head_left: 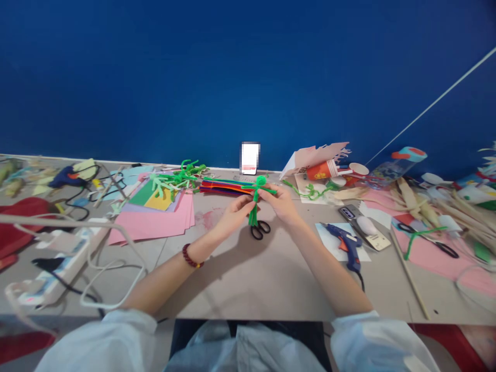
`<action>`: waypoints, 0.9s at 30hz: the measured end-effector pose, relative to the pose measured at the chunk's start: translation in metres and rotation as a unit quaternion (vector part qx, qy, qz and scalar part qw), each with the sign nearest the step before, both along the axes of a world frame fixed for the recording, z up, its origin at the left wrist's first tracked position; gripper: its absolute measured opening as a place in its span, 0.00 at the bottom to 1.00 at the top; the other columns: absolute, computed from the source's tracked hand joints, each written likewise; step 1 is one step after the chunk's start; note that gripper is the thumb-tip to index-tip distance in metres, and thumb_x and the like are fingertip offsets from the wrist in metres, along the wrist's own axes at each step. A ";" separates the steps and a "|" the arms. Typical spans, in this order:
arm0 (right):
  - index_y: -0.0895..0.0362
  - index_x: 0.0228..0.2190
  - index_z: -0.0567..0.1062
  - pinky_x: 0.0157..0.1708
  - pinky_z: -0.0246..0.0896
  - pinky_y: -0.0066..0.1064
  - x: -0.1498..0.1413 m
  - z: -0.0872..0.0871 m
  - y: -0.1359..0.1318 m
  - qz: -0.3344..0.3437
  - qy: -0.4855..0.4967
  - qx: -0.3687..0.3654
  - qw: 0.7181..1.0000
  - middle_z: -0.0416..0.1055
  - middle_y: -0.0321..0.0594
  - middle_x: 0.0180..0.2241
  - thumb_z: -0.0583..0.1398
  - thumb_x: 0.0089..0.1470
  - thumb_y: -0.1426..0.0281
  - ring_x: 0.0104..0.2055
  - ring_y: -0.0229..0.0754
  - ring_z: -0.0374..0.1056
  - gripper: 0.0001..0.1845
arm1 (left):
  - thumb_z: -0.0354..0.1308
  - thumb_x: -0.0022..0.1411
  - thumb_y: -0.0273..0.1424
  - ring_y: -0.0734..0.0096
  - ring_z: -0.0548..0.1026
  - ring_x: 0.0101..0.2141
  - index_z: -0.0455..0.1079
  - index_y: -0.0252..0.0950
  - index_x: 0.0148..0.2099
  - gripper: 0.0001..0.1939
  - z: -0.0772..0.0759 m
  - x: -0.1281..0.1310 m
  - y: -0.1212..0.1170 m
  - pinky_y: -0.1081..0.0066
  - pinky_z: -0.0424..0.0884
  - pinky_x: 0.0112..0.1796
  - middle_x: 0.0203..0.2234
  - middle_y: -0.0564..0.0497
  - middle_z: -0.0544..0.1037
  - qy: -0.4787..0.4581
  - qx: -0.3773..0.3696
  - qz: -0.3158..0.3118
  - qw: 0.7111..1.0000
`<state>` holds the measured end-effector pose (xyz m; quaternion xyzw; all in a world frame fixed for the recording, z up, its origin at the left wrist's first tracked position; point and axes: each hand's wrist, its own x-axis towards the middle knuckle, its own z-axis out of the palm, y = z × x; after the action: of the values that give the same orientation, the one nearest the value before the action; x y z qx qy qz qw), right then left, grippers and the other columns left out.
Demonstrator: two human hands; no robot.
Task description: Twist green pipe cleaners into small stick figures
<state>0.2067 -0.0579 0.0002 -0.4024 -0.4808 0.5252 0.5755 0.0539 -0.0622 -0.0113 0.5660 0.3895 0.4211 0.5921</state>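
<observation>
A green pipe-cleaner doll (255,205) is held up off the table between the left hand (232,217) and the right hand (281,202). Both hands are pinching it, and the fingers are pressed together. Its long axis stands nearly straight up, with a round green head at the top and thin legs hanging down. The right hand is a little nearer the head. How the wires are twisted is hidden by the fingers.

Black-handled scissors (259,230) are seen just below the doll, at 6 o'clock. Pink paper (151,222) is laid at 9 o'clock, a bundle of pipe cleaners (225,187) at 11 o'clock, and a blue glue gun (344,245) at 4 o'clock. Farther off, at 12 o'clock, a white thing (250,157) is blurred and cannot be made out.
</observation>
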 end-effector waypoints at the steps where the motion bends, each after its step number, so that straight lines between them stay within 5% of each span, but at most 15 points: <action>1: 0.55 0.26 0.77 0.37 0.67 0.34 0.001 0.000 0.001 -0.003 -0.008 0.002 1.000 0.76 0.36 0.29 0.70 0.38 0.61 0.31 0.38 0.69 0.14 | 0.61 0.54 0.39 0.71 0.74 0.33 0.71 0.34 0.40 0.15 -0.001 -0.001 0.003 0.72 0.69 0.33 0.33 0.48 0.77 0.009 0.024 0.024 0.999; 7: 0.56 0.28 0.79 0.40 0.66 0.34 0.006 -0.002 0.005 0.036 -0.006 -0.041 0.999 0.77 0.36 0.28 0.70 0.38 0.60 0.32 0.38 0.71 0.15 | 0.63 0.54 0.37 0.72 0.73 0.33 0.73 0.36 0.41 0.14 0.001 -0.010 0.012 0.72 0.69 0.34 0.36 0.48 0.78 0.086 0.186 0.105 0.973; 14: 0.56 0.29 0.77 0.36 0.69 0.32 -0.003 0.000 -0.001 0.076 0.081 -0.108 0.988 0.76 0.34 0.27 0.72 0.34 0.65 0.27 0.35 0.71 0.17 | 0.61 0.57 0.36 0.70 0.74 0.33 0.75 0.38 0.39 0.09 -0.002 -0.014 0.010 0.70 0.70 0.36 0.36 0.48 0.79 0.133 0.284 0.153 0.937; 22: 0.57 0.25 0.78 0.34 0.68 0.29 -0.008 -0.006 -0.001 0.066 0.099 -0.123 0.985 0.76 0.34 0.25 0.72 0.33 0.67 0.27 0.34 0.70 0.14 | 0.59 0.60 0.35 0.69 0.73 0.34 0.75 0.38 0.37 0.07 0.003 -0.019 0.011 0.71 0.69 0.34 0.32 0.49 0.78 0.174 0.340 0.131 0.915; 27: 0.58 0.25 0.78 0.32 0.66 0.28 -0.008 -0.006 -0.001 0.050 0.076 -0.124 0.988 0.75 0.34 0.24 0.72 0.34 0.66 0.26 0.33 0.68 0.13 | 0.57 0.62 0.31 0.68 0.73 0.36 0.74 0.38 0.39 0.06 0.000 -0.022 0.013 0.68 0.70 0.38 0.33 0.48 0.76 0.194 0.430 0.123 0.873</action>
<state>0.1987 -0.0587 -0.0062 -0.4050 -0.3864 0.6379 0.5289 0.0322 -0.0490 -0.0111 0.7827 0.3433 0.4983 0.1459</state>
